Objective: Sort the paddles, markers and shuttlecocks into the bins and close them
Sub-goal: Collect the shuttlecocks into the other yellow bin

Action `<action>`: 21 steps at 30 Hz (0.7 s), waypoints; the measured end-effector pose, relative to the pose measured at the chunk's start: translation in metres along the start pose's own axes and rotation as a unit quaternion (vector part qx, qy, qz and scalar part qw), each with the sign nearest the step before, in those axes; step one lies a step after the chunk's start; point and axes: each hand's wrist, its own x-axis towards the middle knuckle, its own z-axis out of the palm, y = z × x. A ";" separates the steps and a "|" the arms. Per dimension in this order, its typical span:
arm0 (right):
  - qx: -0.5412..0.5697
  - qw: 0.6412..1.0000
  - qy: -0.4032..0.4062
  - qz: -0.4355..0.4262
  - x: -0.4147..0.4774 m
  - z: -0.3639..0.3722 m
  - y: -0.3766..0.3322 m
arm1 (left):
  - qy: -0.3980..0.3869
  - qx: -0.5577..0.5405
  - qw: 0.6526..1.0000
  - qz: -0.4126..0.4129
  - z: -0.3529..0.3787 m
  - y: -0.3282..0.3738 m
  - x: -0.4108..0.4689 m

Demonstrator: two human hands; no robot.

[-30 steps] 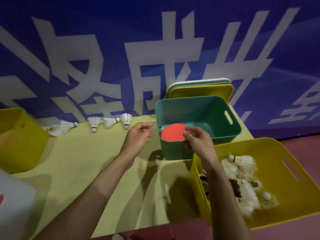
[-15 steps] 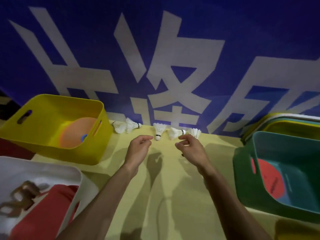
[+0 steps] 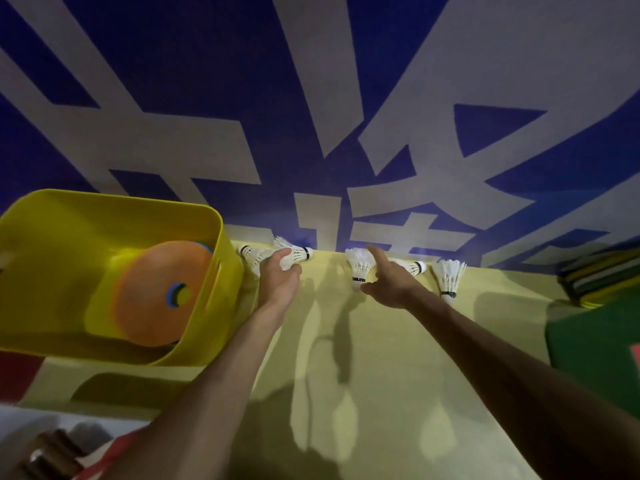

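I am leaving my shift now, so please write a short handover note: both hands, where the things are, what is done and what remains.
Left hand: grip on a shuttlecock beside the yellow bin; another lies next to it.
Right hand: open at the middle shuttlecock; contact unclear.
Two more shuttlecocks lie to its right, all on the table.
Done: markers are in the yellow bin.
Left: five shuttlecocks to bin; lids, stacked far right, to go on.
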 end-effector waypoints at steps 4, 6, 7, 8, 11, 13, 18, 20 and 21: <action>-0.007 0.999 -0.033 0.030 0.025 0.005 0.000 | 0.005 -0.034 0.999 -0.025 0.006 -0.006 0.021; -0.034 0.998 -0.044 0.039 0.033 0.008 -0.001 | 0.004 -0.040 0.997 -0.064 0.008 -0.009 0.030; -0.044 0.997 -0.044 0.042 0.035 0.010 0.000 | 0.005 -0.034 0.997 -0.072 0.008 -0.010 0.032; -0.044 0.997 -0.042 0.045 0.036 0.013 0.001 | 0.009 -0.021 0.997 -0.072 0.009 -0.012 0.034; -0.039 0.997 -0.021 0.057 0.033 0.018 0.004 | 0.019 0.019 0.998 -0.049 0.011 -0.014 0.030; -0.058 0.997 0.016 0.056 0.028 0.021 0.008 | 0.023 0.019 0.999 -0.041 0.013 -0.017 0.024; -0.025 0.997 0.062 0.048 -0.001 0.027 0.024 | 0.032 0.000 0.999 -0.026 0.010 -0.018 0.003; -0.011 0.997 0.065 0.031 -0.015 0.025 0.028 | 0.022 -0.020 0.999 -0.013 0.007 -0.015 -0.008; -0.007 0.998 0.067 0.020 -0.023 0.022 0.029 | 0.017 -0.034 0.999 -0.003 0.005 -0.012 -0.015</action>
